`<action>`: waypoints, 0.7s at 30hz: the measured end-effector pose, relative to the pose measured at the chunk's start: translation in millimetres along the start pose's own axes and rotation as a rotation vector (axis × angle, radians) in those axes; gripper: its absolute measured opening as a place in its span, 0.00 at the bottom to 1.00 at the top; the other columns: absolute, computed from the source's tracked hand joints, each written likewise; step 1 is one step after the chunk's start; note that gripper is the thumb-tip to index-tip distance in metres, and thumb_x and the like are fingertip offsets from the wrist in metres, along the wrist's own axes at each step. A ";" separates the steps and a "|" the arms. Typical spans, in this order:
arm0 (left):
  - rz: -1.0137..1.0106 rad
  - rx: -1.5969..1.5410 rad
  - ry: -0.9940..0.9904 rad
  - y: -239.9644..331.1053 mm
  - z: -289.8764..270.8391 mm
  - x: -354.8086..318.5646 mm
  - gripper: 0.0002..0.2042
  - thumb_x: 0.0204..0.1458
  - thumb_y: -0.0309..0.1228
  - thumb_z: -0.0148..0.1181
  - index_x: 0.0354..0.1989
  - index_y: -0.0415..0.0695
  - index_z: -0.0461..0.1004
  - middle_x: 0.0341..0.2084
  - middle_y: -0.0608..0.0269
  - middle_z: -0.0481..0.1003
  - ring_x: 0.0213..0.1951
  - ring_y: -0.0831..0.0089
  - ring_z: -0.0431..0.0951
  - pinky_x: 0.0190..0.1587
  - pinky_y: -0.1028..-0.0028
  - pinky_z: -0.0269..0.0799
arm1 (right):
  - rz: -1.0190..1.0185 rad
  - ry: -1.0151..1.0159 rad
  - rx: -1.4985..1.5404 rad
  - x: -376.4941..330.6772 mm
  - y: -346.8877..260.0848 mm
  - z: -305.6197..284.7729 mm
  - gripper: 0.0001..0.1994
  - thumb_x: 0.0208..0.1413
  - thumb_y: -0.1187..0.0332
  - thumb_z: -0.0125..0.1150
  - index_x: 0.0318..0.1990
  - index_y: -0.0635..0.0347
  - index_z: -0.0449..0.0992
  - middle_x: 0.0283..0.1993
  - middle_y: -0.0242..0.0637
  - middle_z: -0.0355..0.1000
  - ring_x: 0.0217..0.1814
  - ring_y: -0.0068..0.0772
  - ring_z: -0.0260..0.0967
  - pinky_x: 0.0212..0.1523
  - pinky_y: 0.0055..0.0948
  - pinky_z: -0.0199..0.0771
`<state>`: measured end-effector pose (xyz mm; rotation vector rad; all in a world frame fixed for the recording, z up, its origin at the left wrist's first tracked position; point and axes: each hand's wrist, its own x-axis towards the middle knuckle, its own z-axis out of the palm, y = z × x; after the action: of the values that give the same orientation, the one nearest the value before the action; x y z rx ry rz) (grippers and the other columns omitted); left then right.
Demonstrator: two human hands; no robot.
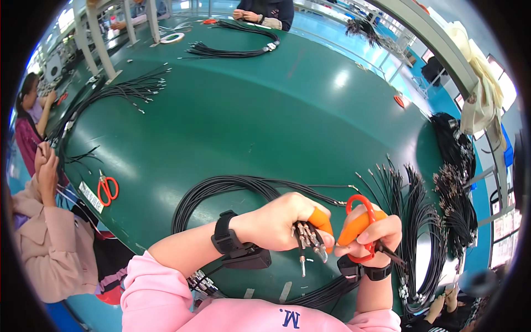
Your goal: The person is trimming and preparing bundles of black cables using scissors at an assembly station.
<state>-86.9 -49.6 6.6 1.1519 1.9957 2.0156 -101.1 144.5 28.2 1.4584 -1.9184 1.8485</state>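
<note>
My left hand point(271, 221) is closed around one end of a bundle of black cables point(191, 196). The bundle's silvery metal terminals point(307, 239) stick out below its fingers. The rest of the bundle curves in a loop over the table in front of me. My right hand point(376, 231) is closed on red-handled scissors point(360, 197), their dark blades pointing down and right. Its fingertips almost meet the left hand's, beside the terminals; whether they pinch something small is hidden. Orange finger covers point(319, 219) show on both hands, and black straps circle both wrists.
The green table point(249, 127) carries more cable bundles point(420, 238) at the right, others point(121, 91) at the far left and far side. Another pair of red scissors point(108, 188) lies at left. Co-workers sit around the edge; one's hands point(46, 169) are close at left.
</note>
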 end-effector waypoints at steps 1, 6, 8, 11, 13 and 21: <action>-0.005 -0.047 -0.051 1.7 -1.1 0.9 0.11 0.48 0.33 0.59 0.22 0.37 0.72 0.14 0.64 0.64 0.16 0.75 0.62 0.19 0.75 0.56 | -0.018 -0.015 0.021 2.1 -0.3 0.1 0.12 0.37 0.73 0.71 0.25 0.56 0.70 0.21 0.42 0.71 0.22 0.29 0.67 0.21 0.21 0.64; -0.049 -0.214 -0.165 -8.2 -7.9 -2.2 0.11 0.51 0.32 0.57 0.22 0.37 0.72 0.13 0.66 0.63 0.15 0.77 0.60 0.18 0.76 0.54 | 0.077 -0.122 -0.012 11.3 -1.9 4.5 0.08 0.25 0.74 0.70 0.17 0.54 0.75 0.22 0.31 0.70 0.26 0.30 0.66 0.27 0.25 0.60; -0.061 -0.217 -0.171 -6.0 -4.5 -3.5 0.11 0.51 0.32 0.57 0.22 0.37 0.71 0.13 0.66 0.62 0.15 0.78 0.59 0.18 0.76 0.53 | 0.079 -0.121 -0.033 8.1 -5.5 5.2 0.08 0.25 0.75 0.69 0.16 0.54 0.74 0.22 0.31 0.70 0.26 0.30 0.66 0.27 0.25 0.60; -0.071 -0.226 -0.158 -3.0 -1.7 -4.7 0.11 0.51 0.32 0.56 0.21 0.37 0.70 0.13 0.67 0.61 0.15 0.78 0.58 0.18 0.76 0.52 | 0.085 -0.077 -0.066 2.6 -7.1 7.6 0.09 0.26 0.76 0.69 0.14 0.53 0.73 0.22 0.31 0.70 0.26 0.30 0.65 0.27 0.25 0.60; -0.092 -0.247 -0.102 -0.2 -0.7 -5.9 0.12 0.51 0.33 0.56 0.21 0.38 0.70 0.13 0.67 0.61 0.15 0.79 0.58 0.18 0.76 0.52 | 0.081 -0.034 -0.079 0.7 -5.5 12.8 0.10 0.26 0.77 0.70 0.14 0.53 0.72 0.23 0.31 0.70 0.25 0.30 0.65 0.27 0.25 0.60; 0.086 0.048 0.266 -4.6 7.5 -1.8 0.08 0.45 0.29 0.63 0.24 0.37 0.73 0.14 0.66 0.63 0.16 0.78 0.62 0.19 0.77 0.57 | 0.035 0.366 0.002 -6.9 2.1 28.5 0.18 0.40 0.81 0.65 0.33 0.56 0.60 0.27 0.39 0.66 0.25 0.24 0.65 0.26 0.21 0.65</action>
<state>-83.6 -43.7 0.7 1.0423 2.1576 2.2828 -84.0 124.5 15.0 1.0026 -1.7716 1.9658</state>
